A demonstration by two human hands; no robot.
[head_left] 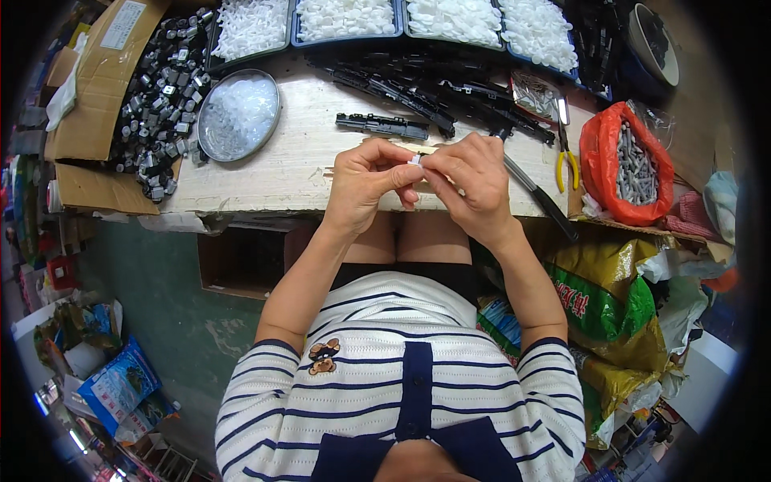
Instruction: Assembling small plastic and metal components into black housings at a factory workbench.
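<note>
My left hand (361, 181) and my right hand (475, 181) meet above the table's near edge, fingertips pinched together. Between them is a small white plastic part (416, 159) with a dark bit at its top; its exact shape is mostly hidden by the fingers. Both hands are closed on it. Just beyond the left hand lies a long black plastic piece (381, 125) with slots along it. Close by my right hand, a hammer's metal shaft and black handle (552, 212) reach over the table edge; its head is partly covered.
Bins of white plastic parts (345, 20) line the back. Black strips (401, 96) lie before them. To the left are a round dish (239, 116) and a carton of metallic pieces (165, 104); to the right, yellow-handled cutters (567, 157) and a red bag of grey pieces (590, 149).
</note>
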